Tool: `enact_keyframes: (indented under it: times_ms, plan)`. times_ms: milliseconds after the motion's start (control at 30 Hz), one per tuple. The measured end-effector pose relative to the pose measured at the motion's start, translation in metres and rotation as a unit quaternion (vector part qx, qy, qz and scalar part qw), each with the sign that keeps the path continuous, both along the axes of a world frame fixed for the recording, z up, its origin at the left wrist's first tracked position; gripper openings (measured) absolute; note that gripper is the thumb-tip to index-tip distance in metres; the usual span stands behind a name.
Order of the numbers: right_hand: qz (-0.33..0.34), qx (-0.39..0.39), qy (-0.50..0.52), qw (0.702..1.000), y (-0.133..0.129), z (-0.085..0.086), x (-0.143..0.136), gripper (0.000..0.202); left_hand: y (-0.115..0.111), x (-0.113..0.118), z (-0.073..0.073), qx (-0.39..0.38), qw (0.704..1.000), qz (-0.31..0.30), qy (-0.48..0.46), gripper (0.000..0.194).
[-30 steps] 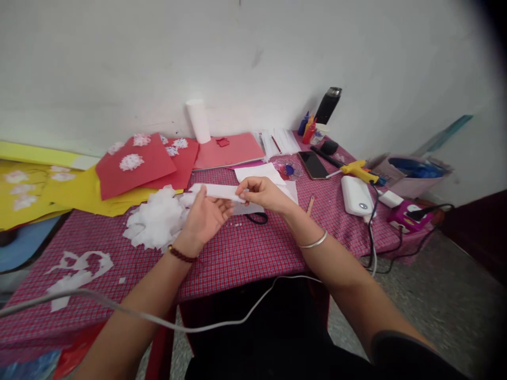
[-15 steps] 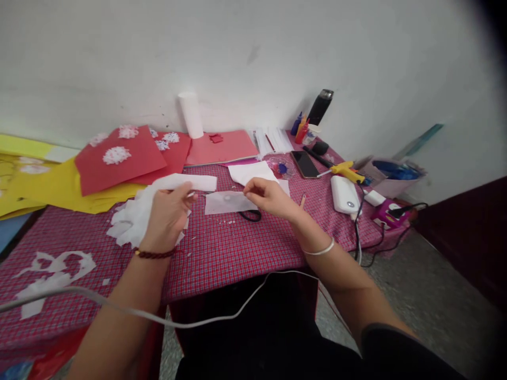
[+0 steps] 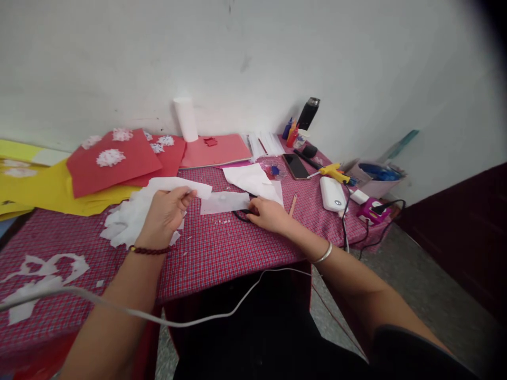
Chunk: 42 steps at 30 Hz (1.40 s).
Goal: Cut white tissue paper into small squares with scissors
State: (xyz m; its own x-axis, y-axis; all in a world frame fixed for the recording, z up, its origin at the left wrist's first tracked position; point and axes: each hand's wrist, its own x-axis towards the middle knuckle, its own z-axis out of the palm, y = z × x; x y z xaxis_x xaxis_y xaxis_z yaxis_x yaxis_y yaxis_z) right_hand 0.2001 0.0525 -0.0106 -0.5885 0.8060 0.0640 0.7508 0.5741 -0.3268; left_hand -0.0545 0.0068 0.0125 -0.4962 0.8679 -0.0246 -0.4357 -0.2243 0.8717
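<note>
My left hand (image 3: 164, 214) is closed, its thumb and finger pinching a small thing I cannot make out, beside a strip of white paper (image 3: 202, 189). Under and left of it spreads a pile of white tissue pieces (image 3: 122, 221). My right hand (image 3: 267, 212) rests on the black scissors handles (image 3: 241, 215), fingers curled round them. Between the hands lies a translucent white sheet (image 3: 222, 202), partly over the scissors. Behind my right hand is a larger white sheet (image 3: 247, 177).
Red sheets (image 3: 134, 163) with paper tufts lie over yellow ones at back left. A white roll (image 3: 185, 120) stands by the wall. Rightward are a phone (image 3: 296, 166), yellow glue gun (image 3: 333, 172), power bank (image 3: 331, 193) and cords. A white cable (image 3: 190, 323) crosses in front.
My right hand has come down onto the scissors handles and closed round them. My left hand stays in its pinch near the paper strip. The view has shifted slightly.
</note>
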Motion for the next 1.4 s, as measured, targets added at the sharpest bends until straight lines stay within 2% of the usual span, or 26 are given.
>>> enact_keyframes:
  times_ms: [100,167,300,433,533,667,733,800,867,933,1000,1067,1133,1233,1300,1367,1400]
  plan:
    - [-0.005,0.037,0.004,0.999,-0.001,0.005,-0.008,0.033,-0.001,0.001,-0.002,0.014,1.000,-0.025,0.007,0.030]
    - [0.018,0.044,-0.015,0.999,0.001,0.009,-0.017,0.042,-0.001,0.000,-0.002,0.016,1.000,-0.025,0.008,0.028]
    - [0.081,0.018,-0.079,0.993,0.012,0.016,-0.038,0.020,-0.002,-0.005,0.002,0.015,1.000,-0.024,0.010,0.028]
    - [0.089,-0.013,-0.078,0.993,0.028,0.022,-0.048,0.012,-0.004,-0.010,0.009,0.026,0.999,-0.022,-0.001,0.029]
    - [0.065,-0.042,-0.058,0.995,0.045,0.029,-0.053,0.012,-0.006,-0.010,0.013,0.032,0.999,-0.011,-0.025,0.027]
    - [-0.015,-0.051,-0.005,0.999,0.078,0.048,-0.062,0.024,-0.007,-0.011,0.015,0.036,0.999,-0.008,-0.037,0.030]
    - [-0.058,-0.020,0.027,0.998,0.087,0.059,-0.062,0.035,-0.007,-0.014,0.015,0.040,0.998,-0.002,-0.050,0.031]
    - [-0.079,0.038,0.053,0.995,0.083,0.064,-0.057,0.046,-0.006,-0.017,0.014,0.044,0.996,0.010,-0.079,0.030]
    - [-0.044,0.088,0.044,0.994,0.064,0.060,-0.048,0.050,-0.005,-0.019,0.014,0.050,0.991,0.025,-0.118,0.028]
    - [0.041,0.028,-0.029,0.998,0.038,0.047,-0.038,0.051,-0.004,-0.020,0.014,0.053,0.987,0.036,-0.149,0.024]
    - [0.092,0.031,-0.098,0.990,0.013,0.031,-0.033,0.050,-0.004,-0.019,0.014,0.055,0.985,0.044,-0.157,0.021]
    - [0.098,0.069,-0.129,0.984,-0.001,0.018,-0.032,0.046,-0.005,-0.017,0.014,0.050,0.988,0.044,-0.142,0.021]
    - [0.097,0.076,-0.124,0.984,-0.002,0.012,-0.034,0.047,-0.005,-0.018,0.013,0.036,0.991,0.044,-0.118,0.024]
    - [0.088,0.045,-0.077,0.992,0.010,0.012,-0.037,0.049,-0.006,-0.025,0.013,0.008,0.992,0.060,-0.114,0.028]
    - [0.074,0.004,0.002,0.997,0.020,0.016,-0.036,0.046,-0.006,-0.032,0.014,-0.001,0.989,0.073,-0.129,0.029]
    - [0.089,-0.096,0.129,0.983,0.028,0.021,-0.035,0.047,-0.006,-0.040,0.016,-0.005,0.987,0.079,-0.139,0.027]
    - [0.113,-0.169,0.203,0.958,0.030,0.023,-0.035,0.050,-0.007,-0.043,0.017,-0.006,0.986,0.082,-0.143,0.025]
